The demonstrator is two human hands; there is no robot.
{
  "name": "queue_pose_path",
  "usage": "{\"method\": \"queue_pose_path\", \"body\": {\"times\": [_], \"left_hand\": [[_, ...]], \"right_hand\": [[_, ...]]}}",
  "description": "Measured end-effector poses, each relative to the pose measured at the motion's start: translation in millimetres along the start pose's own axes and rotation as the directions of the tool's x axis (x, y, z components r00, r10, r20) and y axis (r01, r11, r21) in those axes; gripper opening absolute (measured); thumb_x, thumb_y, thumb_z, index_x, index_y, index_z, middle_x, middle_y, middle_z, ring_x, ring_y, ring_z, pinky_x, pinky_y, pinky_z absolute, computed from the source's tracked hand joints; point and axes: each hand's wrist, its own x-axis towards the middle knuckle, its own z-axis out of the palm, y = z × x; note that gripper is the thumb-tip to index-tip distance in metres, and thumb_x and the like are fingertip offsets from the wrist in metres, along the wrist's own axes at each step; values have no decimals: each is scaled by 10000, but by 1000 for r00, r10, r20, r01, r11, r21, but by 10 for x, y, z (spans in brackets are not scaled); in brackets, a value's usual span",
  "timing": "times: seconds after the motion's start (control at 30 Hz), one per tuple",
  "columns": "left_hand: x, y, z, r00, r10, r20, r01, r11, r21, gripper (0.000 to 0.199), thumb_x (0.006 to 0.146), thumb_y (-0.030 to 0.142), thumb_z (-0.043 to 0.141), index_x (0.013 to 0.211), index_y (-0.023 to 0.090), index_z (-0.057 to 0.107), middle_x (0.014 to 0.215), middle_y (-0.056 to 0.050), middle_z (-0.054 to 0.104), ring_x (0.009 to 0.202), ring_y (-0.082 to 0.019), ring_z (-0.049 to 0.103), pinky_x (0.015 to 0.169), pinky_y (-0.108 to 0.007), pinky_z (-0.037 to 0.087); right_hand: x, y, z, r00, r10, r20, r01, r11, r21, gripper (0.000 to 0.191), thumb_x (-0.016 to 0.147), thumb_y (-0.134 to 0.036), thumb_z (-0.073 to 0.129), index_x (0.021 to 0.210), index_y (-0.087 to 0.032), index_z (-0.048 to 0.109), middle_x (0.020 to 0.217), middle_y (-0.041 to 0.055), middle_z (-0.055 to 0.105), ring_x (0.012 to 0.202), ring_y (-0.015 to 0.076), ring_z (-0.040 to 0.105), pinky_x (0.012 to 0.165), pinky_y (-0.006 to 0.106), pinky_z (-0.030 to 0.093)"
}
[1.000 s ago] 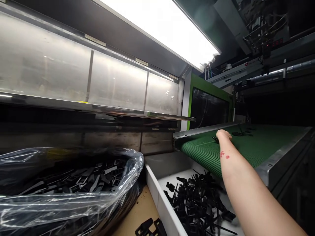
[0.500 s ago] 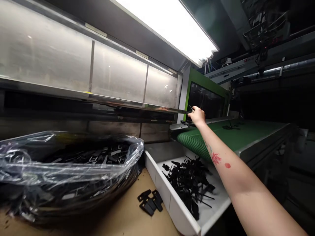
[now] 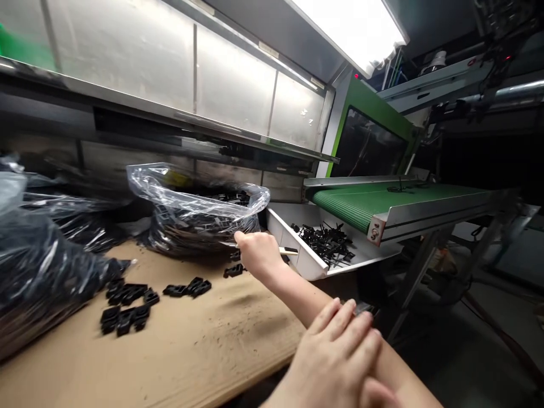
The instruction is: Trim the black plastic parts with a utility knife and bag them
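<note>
My right hand (image 3: 260,256) is closed in a fist above the tan work surface. A thin, pale, stick-like tool with a black end (image 3: 289,250) pokes out on both sides of it; its exact kind is unclear. Small black plastic parts (image 3: 233,270) lie just beneath and beside that hand. My left hand (image 3: 331,354) rests over my right forearm, fingers stretched out flat, with no object visible in it. More black plastic parts lie in groups, one in the middle (image 3: 187,288) and another at the left (image 3: 126,317).
An open plastic bag of black pieces (image 3: 199,224) stands behind my right hand. Dark filled bags (image 3: 38,277) sit at the left. A white tray (image 3: 304,258) holds thin black scraps below the green conveyor belt (image 3: 361,198). A metal-panelled machine (image 3: 233,85) runs along the back.
My right hand has drawn back from beside the machine and conveyor to above the work surface. My left hand has come into view on my forearm. The view has shifted, showing more of the surface.
</note>
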Motion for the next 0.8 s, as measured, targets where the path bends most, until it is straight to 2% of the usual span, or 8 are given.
{"method": "queue_pose_path", "body": {"times": [0.13,0.2,0.27,0.4,0.5,0.63,0.73,0.8], "left_hand": [[-490,-210,-195,980,-141,139,115,978,175,476,870,492,344,1218,202,492,1316,6,467,1249,-265,338,1080,-457,122],[-715,-316,-418,909,-403,108,355,883,308,341,887,330,409,1144,157,552,1279,-71,506,1250,-311,322,1022,-518,247],[-792,-329,-597,869,-492,50,446,825,348,312,859,248,462,1121,110,560,1234,-154,532,1238,-344,331,937,-536,365],[-530,-111,-540,965,-235,116,212,960,186,286,836,251,503,1104,183,574,1249,-86,534,1238,-317,344,961,-482,376],[-258,-38,-285,977,-42,208,26,997,78,281,881,287,432,1135,248,547,1244,28,542,1180,-233,448,940,-382,431],[-216,-256,-297,907,-282,312,264,959,101,445,864,445,403,1176,150,518,1220,-54,563,1094,-242,534,918,-376,458],[-580,-429,-625,883,-435,178,409,898,165,313,869,341,447,1111,180,563,1110,-30,640,1021,-225,587,911,-373,469],[-964,-468,-856,804,-594,-2,585,791,181,271,876,350,429,1080,248,575,1003,16,685,911,-177,639,874,-293,498]], "right_hand": [[-96,66,67,1000,-9,26,9,1000,-18,232,868,-263,499,1067,-149,531,1030,52,580,841,157,594,706,341,501],[-82,119,91,1000,-3,30,4,1000,-26,231,868,-264,498,1068,-152,531,1036,53,579,845,157,593,709,342,501],[-53,108,118,999,-9,32,10,1000,-24,233,869,-265,496,1071,-154,530,1039,54,578,847,158,592,712,343,500],[-19,-86,168,997,-69,34,69,998,13,236,869,-263,497,1075,-152,527,1037,53,577,847,158,592,710,344,500],[-47,-229,218,991,-131,40,129,990,56,225,869,-260,497,1061,-149,534,1030,52,580,843,156,592,707,341,501],[-108,-229,317,986,-161,36,157,982,109,219,866,-259,501,1047,-142,540,1009,48,587,832,154,595,701,340,502],[-167,-97,348,991,-130,-4,130,980,149,190,866,-252,502,1010,-140,556,979,41,596,812,145,597,691,329,503],[-240,9,323,993,-101,-59,110,975,194,161,869,-239,497,977,-143,569,953,35,604,793,137,597,681,319,501]]}}
